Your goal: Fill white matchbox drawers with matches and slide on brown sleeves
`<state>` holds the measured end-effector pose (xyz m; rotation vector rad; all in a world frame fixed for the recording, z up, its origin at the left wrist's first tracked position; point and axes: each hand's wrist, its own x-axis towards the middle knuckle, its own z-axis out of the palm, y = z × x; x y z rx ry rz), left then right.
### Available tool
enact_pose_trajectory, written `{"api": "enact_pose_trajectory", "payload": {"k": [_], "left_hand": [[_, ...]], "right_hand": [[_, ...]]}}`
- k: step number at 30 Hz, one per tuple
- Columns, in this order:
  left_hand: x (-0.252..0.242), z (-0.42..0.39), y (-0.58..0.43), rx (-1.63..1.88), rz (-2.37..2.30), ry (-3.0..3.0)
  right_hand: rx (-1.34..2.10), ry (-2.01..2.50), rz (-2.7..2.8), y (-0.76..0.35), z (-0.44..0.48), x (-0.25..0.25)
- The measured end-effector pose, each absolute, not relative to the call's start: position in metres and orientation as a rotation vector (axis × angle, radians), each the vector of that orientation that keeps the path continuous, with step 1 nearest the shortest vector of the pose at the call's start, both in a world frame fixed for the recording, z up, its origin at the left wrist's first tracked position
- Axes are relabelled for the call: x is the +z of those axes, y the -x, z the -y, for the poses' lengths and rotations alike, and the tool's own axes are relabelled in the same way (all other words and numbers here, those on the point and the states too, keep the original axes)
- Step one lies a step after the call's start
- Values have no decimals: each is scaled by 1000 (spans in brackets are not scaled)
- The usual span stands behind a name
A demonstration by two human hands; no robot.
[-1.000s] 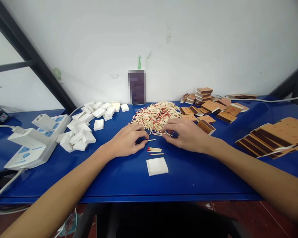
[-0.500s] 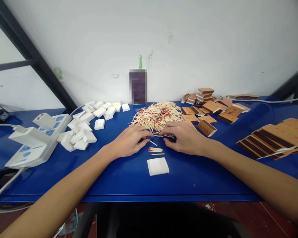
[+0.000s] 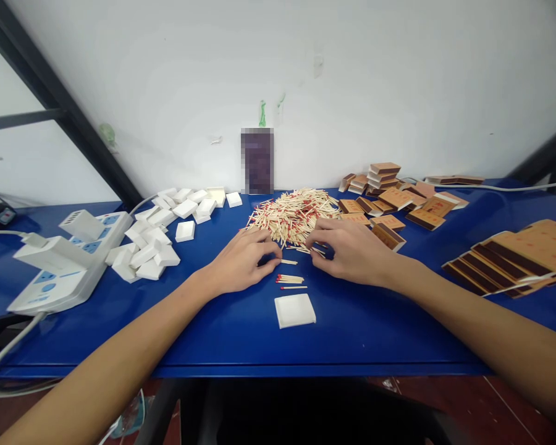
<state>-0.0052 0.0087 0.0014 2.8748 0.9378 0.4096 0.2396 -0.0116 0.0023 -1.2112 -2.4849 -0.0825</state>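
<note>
My left hand rests on the blue table, its thumb and forefinger closed around matches whose pale ends point right. Opposite it, my right hand has thumb and forefinger tips together at the front edge of a big heap of red-tipped matches. A match seems to lie between those tips, though the fingers partly cover it. Between the hands and the table's near edge lie a small row of matches and a single match. Closer still is a white matchbox tray, its flat side up.
White matchbox trays are piled at the left, beside a power strip with plugs and cables. Brown matchbox sleeves are scattered at the back right. Flattened sleeves overlap at the far right. A pixelated dark panel stands against the wall.
The match ends at my left fingertips have turned from slanting to nearly level. My right hand has shifted slightly right and up, and its thumb and forefinger have come together.
</note>
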Motion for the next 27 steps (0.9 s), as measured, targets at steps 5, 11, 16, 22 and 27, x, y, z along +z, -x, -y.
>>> {"api": "enact_pose_trajectory", "payload": {"k": [5, 11, 16, 22, 27], "left_hand": [[2, -8, 5, 426, -934, -2836], [2, -8, 5, 428, -908, -2829], [2, -7, 4, 449, -916, -2817], [1, -5, 3, 541, -966, -2787], [0, -6, 4, 485, -956, -2851]], "right_hand": [[-86, 1339, 2510, -242, 9, 2], [-37, 1309, 2520, -240, 8, -1], [-12, 1202, 2469, -238, 9, -2], [64, 1037, 2437, -229, 10, -8], [27, 1077, 2425, -227, 9, -10]]}}
